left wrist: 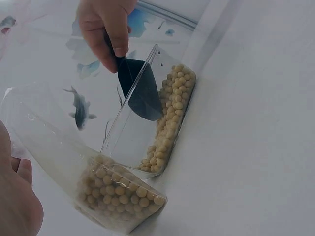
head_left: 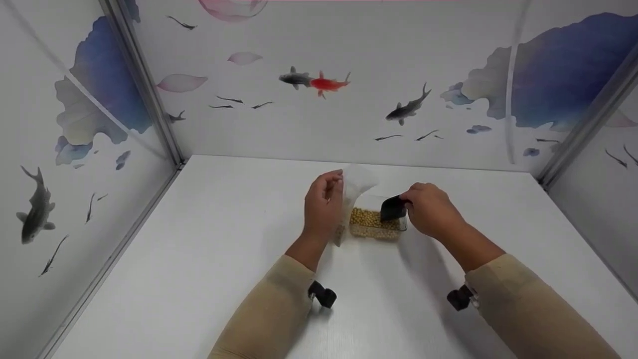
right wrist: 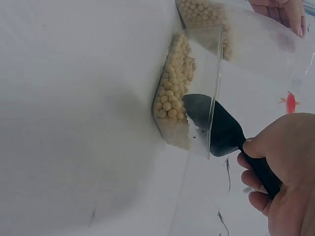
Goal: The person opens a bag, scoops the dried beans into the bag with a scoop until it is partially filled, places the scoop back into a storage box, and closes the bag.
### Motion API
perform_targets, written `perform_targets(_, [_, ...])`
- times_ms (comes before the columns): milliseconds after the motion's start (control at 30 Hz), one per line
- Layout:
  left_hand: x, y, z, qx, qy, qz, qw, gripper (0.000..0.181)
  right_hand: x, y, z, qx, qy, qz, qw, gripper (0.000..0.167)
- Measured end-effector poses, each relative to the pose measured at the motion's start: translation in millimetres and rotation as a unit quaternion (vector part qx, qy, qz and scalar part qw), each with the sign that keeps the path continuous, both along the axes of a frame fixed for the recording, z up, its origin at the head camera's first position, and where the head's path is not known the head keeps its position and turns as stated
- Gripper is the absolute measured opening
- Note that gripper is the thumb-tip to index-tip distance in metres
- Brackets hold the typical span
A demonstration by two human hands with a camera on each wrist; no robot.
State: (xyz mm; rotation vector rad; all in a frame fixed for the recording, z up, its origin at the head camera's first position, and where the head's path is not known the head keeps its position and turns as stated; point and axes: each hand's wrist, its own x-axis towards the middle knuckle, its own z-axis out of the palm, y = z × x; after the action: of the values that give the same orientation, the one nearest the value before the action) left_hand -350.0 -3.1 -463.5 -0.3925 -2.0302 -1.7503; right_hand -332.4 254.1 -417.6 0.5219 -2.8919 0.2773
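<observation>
A clear plastic box (left wrist: 125,140) holding soybeans (head_left: 366,218) stands on the white table. My right hand (head_left: 432,210) grips the handle of a black scoop (head_left: 393,208). In the right wrist view, the scoop's blade (right wrist: 199,109) is tilted down inside the box, its tip at the beans. A clear plastic bag (left wrist: 54,140) stands directly left of the box, with more soybeans (left wrist: 115,194) gathered at its bottom. My left hand (head_left: 323,207) holds the bag near its upper part with curled fingers; the bag partly hides the fingertips.
The white tabletop (head_left: 224,249) spreads around the box and bag. White panels (head_left: 309,129) printed with fish and petals stand behind and at both sides, joined by metal posts (head_left: 144,85). Black wrist devices (head_left: 323,294) sit at both sleeves.
</observation>
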Motion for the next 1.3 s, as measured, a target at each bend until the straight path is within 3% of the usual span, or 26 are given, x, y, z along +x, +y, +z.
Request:
perform_targets(167, [0.8, 0.7, 1.6, 0.000, -0.002, 0.002, 1.0000, 0.024, -6.1, -10.3, 2.9, 0.043, -0.027, -0.006, 0.9987, 0.029])
perform_targets(333, [2.0, 0.6, 2.3, 0.002, 0.004, 0.000, 1.0000, 0.023, -11.6, -14.4, -1.8, 0.032, -0.048, -0.015, 0.9982, 0.030])
perform_targets(500, [3.2, 0.7, 1.9, 0.001, 0.006, -0.005, 1.0000, 0.022, -14.8, -10.7, -14.6, -0.037, -0.064, -0.014, 0.9972, 0.031])
perform_targets(767, [5.2, 0.5, 3.5, 0.003, 0.004, -0.016, 0.9999, 0.022, -16.4, -16.1, -40.7, -0.145, -0.093, -0.011, 0.9849, 0.033])
perform_targets(1100, [4.3, 0.0, 4.0, 0.003, 0.004, -0.009, 1.0000, 0.022, -16.2, -21.9, -57.0, -0.222, -0.114, -0.048, 0.9671, 0.036])
perform_targets(1300, [2.9, -0.5, 2.9, 0.004, 0.004, -0.004, 1.0000, 0.021, -15.4, -19.5, -63.1, -0.254, -0.102, -0.048, 0.9607, 0.036])
